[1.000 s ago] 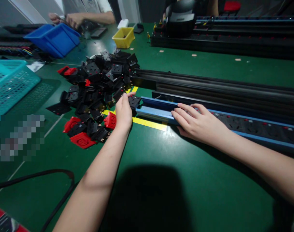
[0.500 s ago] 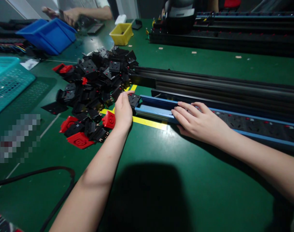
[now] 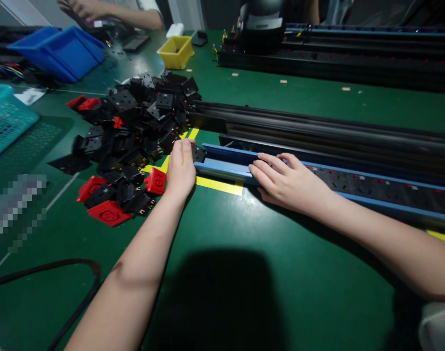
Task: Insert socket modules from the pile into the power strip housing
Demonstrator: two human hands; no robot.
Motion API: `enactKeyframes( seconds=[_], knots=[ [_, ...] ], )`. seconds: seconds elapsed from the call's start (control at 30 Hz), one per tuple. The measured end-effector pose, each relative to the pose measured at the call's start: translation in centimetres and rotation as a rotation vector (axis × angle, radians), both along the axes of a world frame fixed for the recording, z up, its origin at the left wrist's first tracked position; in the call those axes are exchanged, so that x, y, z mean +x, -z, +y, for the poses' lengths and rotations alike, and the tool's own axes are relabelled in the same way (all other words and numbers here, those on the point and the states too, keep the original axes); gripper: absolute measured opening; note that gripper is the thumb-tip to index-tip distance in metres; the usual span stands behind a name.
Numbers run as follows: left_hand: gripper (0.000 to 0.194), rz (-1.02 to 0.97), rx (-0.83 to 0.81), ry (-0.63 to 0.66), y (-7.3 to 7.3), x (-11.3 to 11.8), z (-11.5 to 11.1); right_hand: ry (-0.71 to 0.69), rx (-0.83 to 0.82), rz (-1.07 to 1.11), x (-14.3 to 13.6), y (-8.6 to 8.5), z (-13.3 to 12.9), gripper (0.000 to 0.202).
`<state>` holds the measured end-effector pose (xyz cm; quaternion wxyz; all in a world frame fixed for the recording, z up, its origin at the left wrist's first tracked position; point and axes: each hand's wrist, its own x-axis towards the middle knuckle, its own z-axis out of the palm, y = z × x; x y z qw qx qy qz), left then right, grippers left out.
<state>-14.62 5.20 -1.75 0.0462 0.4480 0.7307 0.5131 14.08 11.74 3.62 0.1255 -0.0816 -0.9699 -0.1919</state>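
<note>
Black socket (image 3: 198, 154) touches my left hand (image 3: 181, 169) at two o'clock; its grip I cannot tell. Right hand (image 3: 288, 181) lies open across blue rail (image 3: 227, 168).

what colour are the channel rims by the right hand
The channel rims are blue, clearest in the head view.

Black square plastic socket module (image 3: 198, 153), face up, partly hidden by the left hand (image 3: 181, 165) gripping it, sits at the end of the rail; contact unclear. Long straight blue-edged channel rail (image 3: 227, 168), open side up, lies flat, runs from just beside left grip, under right hand's (image 3: 290, 183) fingers, onward right. Bare pale floor between hands; row of black slotted modules (image 3: 350, 181), red-dotted, fills it beyond right hand.
</note>
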Motion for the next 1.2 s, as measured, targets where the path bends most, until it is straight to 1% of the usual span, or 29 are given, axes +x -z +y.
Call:
enactKeyframes(
  seconds=[0.1, 0.23, 0.33, 0.4, 0.63, 0.9, 1.03, 1.2],
  knots=[
    [0.062, -0.029, 0.018, 0.004, 0.07, -0.11, 0.17, -0.002, -0.009, 0.005, 0.02, 0.08, 0.01, 0.041],
    [0.059, -0.142, 0.090, -0.030, -0.07, -0.44, 0.45, -0.001, 0.020, -0.002, 0.03, 0.08, 0.01, 0.041],
    [0.054, -0.229, 0.106, 0.018, -0.17, -0.68, 0.59, 0.003, 0.023, -0.008, 0.01, -0.02, -0.03, 0.041],
    [0.054, -0.255, 0.111, 0.044, -0.18, -0.76, 0.63, 0.004, 0.016, -0.010, 0.00, -0.08, -0.06, 0.041],
    [0.065, -0.286, 0.060, 0.057, -0.12, -0.88, 0.65, 0.003, 0.020, -0.010, 0.06, -0.07, -0.05, 0.042],
    [0.066, -0.356, 0.076, 0.034, -0.71, -0.86, 0.84, 0.009, 0.024, -0.013, 0.03, -0.06, -0.07, 0.040],
    [0.068, -0.331, 0.049, 0.059, -0.61, -0.91, 0.66, 0.003, 0.005, -0.006, 0.05, -0.02, -0.05, 0.042],
    [0.068, -0.252, 0.042, 0.047, -0.56, -0.72, 0.35, 0.007, 0.004, -0.014, 0.05, -0.09, -0.06, 0.041]
  ],
)
